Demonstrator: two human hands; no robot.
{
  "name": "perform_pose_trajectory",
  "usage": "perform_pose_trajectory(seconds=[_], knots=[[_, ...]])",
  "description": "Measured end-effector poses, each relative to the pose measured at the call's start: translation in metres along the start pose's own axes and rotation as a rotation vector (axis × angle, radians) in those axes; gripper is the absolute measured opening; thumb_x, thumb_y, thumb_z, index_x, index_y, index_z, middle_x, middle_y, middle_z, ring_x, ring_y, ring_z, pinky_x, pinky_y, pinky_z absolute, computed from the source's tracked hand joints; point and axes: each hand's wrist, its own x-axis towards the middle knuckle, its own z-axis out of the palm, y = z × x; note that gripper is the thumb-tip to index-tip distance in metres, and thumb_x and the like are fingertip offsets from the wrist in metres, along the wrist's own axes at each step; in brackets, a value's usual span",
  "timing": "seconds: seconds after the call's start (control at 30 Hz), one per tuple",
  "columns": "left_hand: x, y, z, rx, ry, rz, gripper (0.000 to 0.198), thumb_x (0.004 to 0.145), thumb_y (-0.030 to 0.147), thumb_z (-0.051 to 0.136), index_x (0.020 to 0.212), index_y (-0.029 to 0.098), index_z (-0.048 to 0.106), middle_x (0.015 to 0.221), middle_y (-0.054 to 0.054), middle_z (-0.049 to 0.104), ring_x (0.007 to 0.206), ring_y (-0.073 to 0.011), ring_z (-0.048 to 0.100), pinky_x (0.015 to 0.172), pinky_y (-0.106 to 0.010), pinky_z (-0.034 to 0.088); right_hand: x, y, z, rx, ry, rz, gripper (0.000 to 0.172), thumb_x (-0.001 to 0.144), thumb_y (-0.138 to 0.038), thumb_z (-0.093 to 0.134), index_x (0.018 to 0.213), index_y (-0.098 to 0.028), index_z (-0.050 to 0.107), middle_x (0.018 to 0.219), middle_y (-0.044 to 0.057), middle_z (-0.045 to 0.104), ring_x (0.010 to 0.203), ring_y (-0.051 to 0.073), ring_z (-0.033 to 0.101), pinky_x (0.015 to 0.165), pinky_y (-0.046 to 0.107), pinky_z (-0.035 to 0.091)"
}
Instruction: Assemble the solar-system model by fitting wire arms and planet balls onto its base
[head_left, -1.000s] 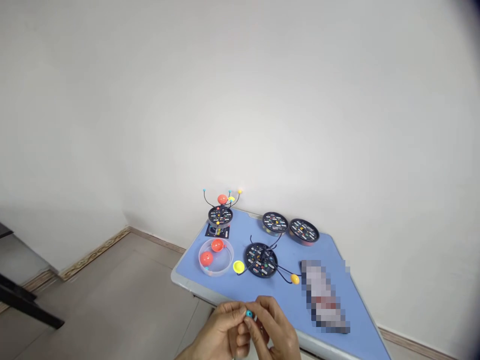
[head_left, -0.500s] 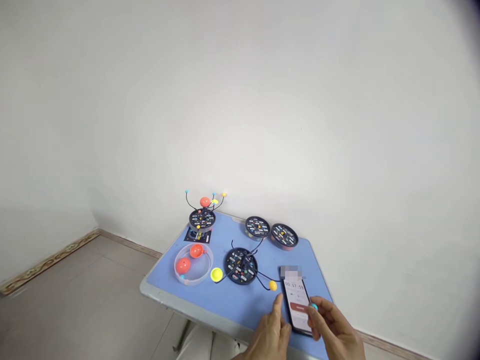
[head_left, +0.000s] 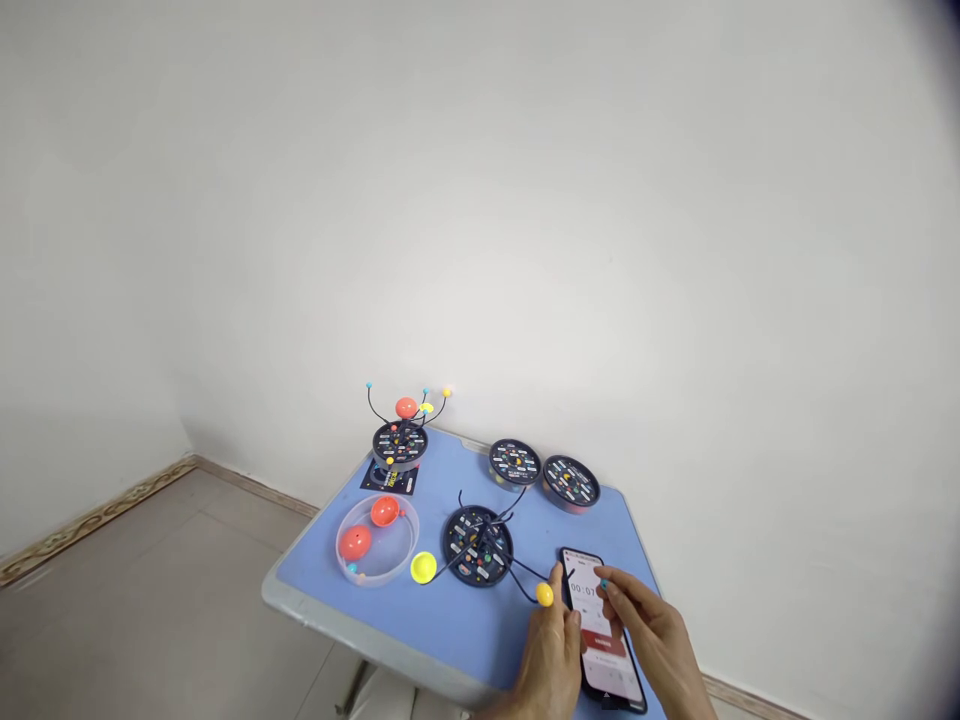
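A dark solar system model [head_left: 478, 546] stands on the blue table, with thin curved black arms spreading from its round printed base. A yellow ringed piece [head_left: 424, 568] is at one arm's end and an orange-yellow ball [head_left: 544, 595] at another. My left hand [head_left: 551, 640] has its index finger stretched out against a bare arm on the right; the thumb is apart from it. Pinched between the fingertips of my right hand [head_left: 645, 625] is a small blue ball [head_left: 604, 584], held over the phone, close to that arm's tip.
A phone [head_left: 609, 665] showing a timer lies under my hands. To the left, a clear round tray [head_left: 377, 580] holds red half-shells and small balls. Behind are an assembled model [head_left: 400, 445] on a dark card [head_left: 390, 482] and two round boxes [head_left: 514, 463] [head_left: 571, 482]. A wall rises behind the table.
My left hand has moved up, its index finger now at the model's right arm. My right hand has carried the blue ball left and up, nearer that arm's tip.
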Motion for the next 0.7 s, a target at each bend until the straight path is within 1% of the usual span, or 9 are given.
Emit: perform_pose_trajectory(seconds=[0.07,0.1,0.13,0.23,0.3,0.4,0.5,0.6,0.7], knots=[[0.003,0.000,0.000,0.125,0.104,0.053,0.062,0.093,0.034,0.044,0.150,0.014,0.032,0.138,-0.018,0.052,0.127,-0.0284,0.044,0.109,-0.037,0.030,0.004,-0.002,0.003,-0.004,-0.010,-0.011,0.050,0.066,-0.057,0.070,0.092,-0.015,0.075,0.053,-0.002,0.059,0.052,0.018,0.053,0.058,0.032,0.047],[0.004,0.001,0.000,0.167,0.142,0.071,0.059,0.093,0.032,0.043,0.149,0.013,0.036,0.140,-0.018,0.051,0.128,-0.0279,0.044,0.109,-0.036,0.030,0.006,-0.003,0.004,-0.006,-0.019,-0.011,0.049,0.066,-0.055,0.070,0.093,-0.015,0.075,0.054,-0.002,0.059,0.052,0.018,0.053,0.057,0.032,0.047],[0.006,0.001,0.000,0.193,0.154,0.073,0.057,0.093,0.030,0.042,0.148,0.013,0.038,0.141,-0.018,0.050,0.129,-0.0275,0.045,0.109,-0.036,0.031,0.007,-0.003,0.006,-0.009,-0.029,-0.009,0.048,0.067,-0.055,0.070,0.093,-0.015,0.074,0.055,-0.002,0.059,0.052,0.018,0.053,0.057,0.032,0.046],[0.007,0.003,0.002,0.234,0.158,0.040,0.056,0.094,0.028,0.041,0.147,0.011,0.040,0.141,-0.019,0.052,0.126,-0.0276,0.048,0.107,-0.036,0.034,0.012,0.000,0.010,-0.016,-0.065,0.003,0.048,0.066,-0.056,0.070,0.088,-0.014,0.074,0.056,-0.001,0.058,0.052,0.018,0.053,0.057,0.032,0.046],[0.006,0.007,0.003,0.247,0.175,0.046,0.055,0.094,0.026,0.039,0.146,0.010,0.042,0.139,-0.019,0.054,0.125,-0.0272,0.050,0.106,-0.036,0.035,0.015,0.004,0.012,0.000,-0.091,0.005,0.051,0.064,-0.059,0.070,0.087,-0.014,0.073,0.056,-0.001,0.058,0.052,0.018,0.053,0.056,0.032,0.045],[0.002,0.014,0.004,0.259,0.220,0.089,0.051,0.093,0.023,0.036,0.141,0.010,0.049,0.134,-0.018,0.059,0.121,-0.0263,0.054,0.104,-0.035,0.038,0.019,0.012,0.014,0.030,-0.128,-0.001,0.053,0.063,-0.060,0.072,0.090,-0.014,0.073,0.058,-0.001,0.058,0.052,0.017,0.053,0.056,0.031,0.045],[-0.002,0.019,0.005,0.276,0.233,0.088,0.049,0.093,0.021,0.035,0.137,0.008,0.052,0.125,-0.018,0.064,0.113,-0.0262,0.058,0.100,-0.035,0.041,0.019,0.018,0.015,0.043,-0.154,-0.006,0.052,0.067,-0.059,0.071,0.093,-0.014,0.072,0.060,-0.001,0.060,0.054,0.017,0.054,0.058,0.031,0.046],[-0.004,0.016,0.006,0.286,0.244,0.081,0.048,0.093,0.021,0.036,0.137,0.006,0.052,0.121,-0.019,0.065,0.109,-0.0264,0.059,0.098,-0.035,0.043,0.016,0.018,0.016,0.066,-0.167,0.009,0.052,0.067,-0.059,0.072,0.093,-0.014,0.072,0.058,-0.001,0.060,0.054,0.017,0.053,0.057,0.031,0.045],[-0.007,0.008,0.005,0.264,0.258,0.065,0.048,0.093,0.026,0.041,0.136,0.008,0.054,0.115,-0.017,0.068,0.105,-0.0267,0.060,0.096,-0.036,0.043,0.012,0.015,0.017,0.088,-0.167,0.023,0.053,0.065,-0.059,0.074,0.093,-0.014,0.072,0.057,-0.001,0.061,0.054,0.017,0.053,0.057,0.030,0.045]])
